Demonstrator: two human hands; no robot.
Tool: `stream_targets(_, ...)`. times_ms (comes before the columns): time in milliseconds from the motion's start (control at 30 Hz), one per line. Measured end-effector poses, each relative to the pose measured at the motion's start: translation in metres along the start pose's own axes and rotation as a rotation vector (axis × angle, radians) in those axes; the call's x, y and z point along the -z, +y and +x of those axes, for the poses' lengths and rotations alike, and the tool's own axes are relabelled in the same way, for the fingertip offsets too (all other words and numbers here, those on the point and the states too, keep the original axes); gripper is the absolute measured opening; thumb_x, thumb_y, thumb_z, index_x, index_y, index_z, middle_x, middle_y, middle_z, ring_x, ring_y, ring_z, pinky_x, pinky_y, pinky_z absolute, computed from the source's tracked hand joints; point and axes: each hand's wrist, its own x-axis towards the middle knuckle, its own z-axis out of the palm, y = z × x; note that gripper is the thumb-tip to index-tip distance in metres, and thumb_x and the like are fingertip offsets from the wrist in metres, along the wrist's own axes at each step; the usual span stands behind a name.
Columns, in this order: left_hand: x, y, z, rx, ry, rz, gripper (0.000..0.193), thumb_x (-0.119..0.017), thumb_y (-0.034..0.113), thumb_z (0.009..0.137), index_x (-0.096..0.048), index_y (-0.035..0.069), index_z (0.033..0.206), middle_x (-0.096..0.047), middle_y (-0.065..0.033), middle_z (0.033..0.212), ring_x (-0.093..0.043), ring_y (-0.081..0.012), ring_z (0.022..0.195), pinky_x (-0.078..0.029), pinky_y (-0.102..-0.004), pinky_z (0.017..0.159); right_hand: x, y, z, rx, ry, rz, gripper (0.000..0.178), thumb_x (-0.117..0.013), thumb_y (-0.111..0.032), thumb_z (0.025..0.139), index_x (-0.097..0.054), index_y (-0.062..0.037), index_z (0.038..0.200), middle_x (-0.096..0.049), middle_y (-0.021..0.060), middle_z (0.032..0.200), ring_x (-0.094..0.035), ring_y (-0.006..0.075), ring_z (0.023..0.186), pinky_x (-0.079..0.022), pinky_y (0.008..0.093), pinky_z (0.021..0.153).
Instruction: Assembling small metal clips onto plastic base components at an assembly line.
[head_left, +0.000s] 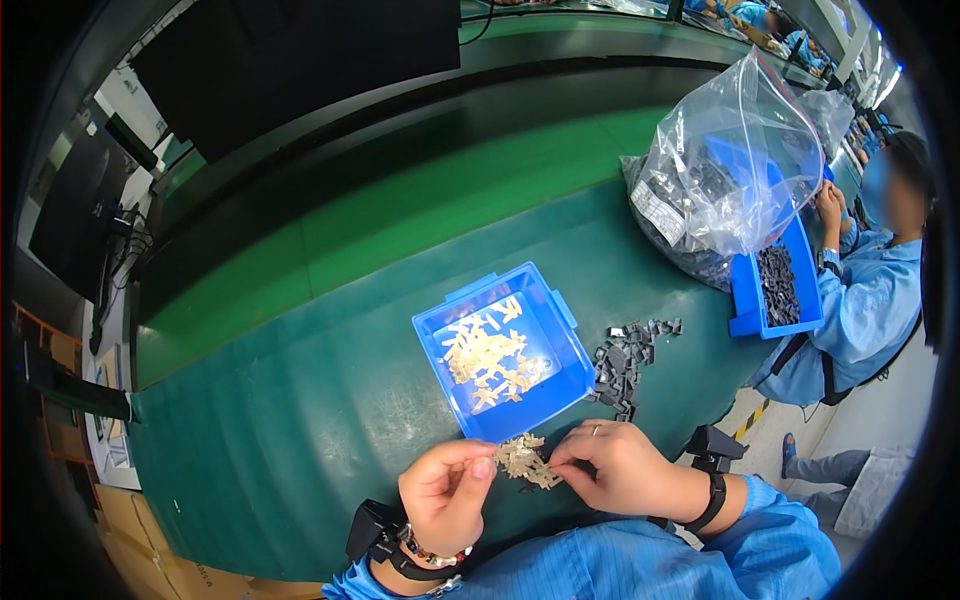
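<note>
My left hand [445, 492] is closed in a pinch, thumb against forefinger, at the left side of a small pile of tan flat pieces [524, 460]. What it holds, if anything, is too small to make out. Across the pile, my right hand [615, 468] pinches low by the right edge; its fingertips hide what is between them. Just beyond the pile stands a blue plastic bin [530, 404] with many tan pieces [487, 352] scattered on its floor. Small dark grey parts [618, 368] lie loose to the right of this bin.
A large clear plastic bag [725, 150] of dark parts stands at the back right. Beside it, another blue bin [812, 290] holds black parts [777, 285]. A co-worker [870, 290] in blue sits at the right. The green mat [280, 430] covers the table; a black screen [300, 65] rises behind.
</note>
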Motion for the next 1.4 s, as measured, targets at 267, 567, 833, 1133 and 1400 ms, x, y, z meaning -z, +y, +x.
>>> stream_targets(267,-0.001,0.001,-0.006,0.050,0.023,0.056,0.013,-0.062,0.000,0.090,-0.063,-0.006,0.102,-0.062,-0.0052,0.076,-0.051,-0.0073,0.062,-0.040,-0.0220,0.057,0.003,-0.002,0.000,-0.073,0.010,0.170,0.009,-0.069,-0.003,0.078,-0.069,-0.0025,0.087,-0.067,0.0091,0.076,-0.063,0.0251,0.069,-0.052,0.0348,0.060)
stream_targets(567,-0.008,0.017,0.020,-0.319,-0.357,0.808,0.021,-0.075,0.003,0.072,-0.072,0.003,0.092,-0.067,-0.0066,0.093,-0.064,-0.0198,0.069,-0.054,-0.0288,0.062,0.009,-0.011,0.004,-0.100,0.081,0.507,0.010,-0.067,-0.002,0.083,-0.068,-0.0024,0.093,-0.068,0.0065,0.091,-0.063,0.0163,0.085,-0.049,0.0280,0.075)
stream_targets(833,-0.006,0.015,0.012,-0.170,-0.342,0.629,0.013,-0.073,0.001,0.076,-0.070,0.001,0.089,-0.070,-0.0095,0.091,-0.069,-0.0199,0.072,-0.054,-0.0286,0.062,0.006,-0.018,0.001,-0.277,0.058,0.697,0.008,-0.064,0.001,0.088,-0.068,0.0016,0.094,-0.068,0.0084,0.091,-0.063,0.0139,0.084,-0.049,0.0259,0.074)
stream_targets(1133,0.000,0.007,0.001,0.130,-0.274,0.307,0.008,-0.068,-0.002,0.084,-0.067,-0.003,0.092,-0.068,-0.0080,0.091,-0.050,-0.0012,0.058,-0.037,-0.0173,0.049,0.011,-0.027,0.011,-0.053,0.171,0.471,0.010,-0.069,0.004,0.083,-0.068,0.0012,0.093,-0.069,0.0104,0.091,-0.066,0.0197,0.083,-0.052,0.0291,0.073)
stream_targets(1400,0.001,0.007,0.002,0.107,-0.228,0.271,0.008,-0.065,-0.005,0.086,-0.066,-0.005,0.094,-0.066,-0.0077,0.090,-0.049,-0.0001,0.061,-0.035,-0.0159,0.050,0.008,-0.030,0.019,0.100,0.222,0.259,0.016,-0.072,0.003,0.078,-0.070,-0.0014,0.093,-0.069,0.0092,0.090,-0.065,0.0244,0.080,-0.052,0.0314,0.068)
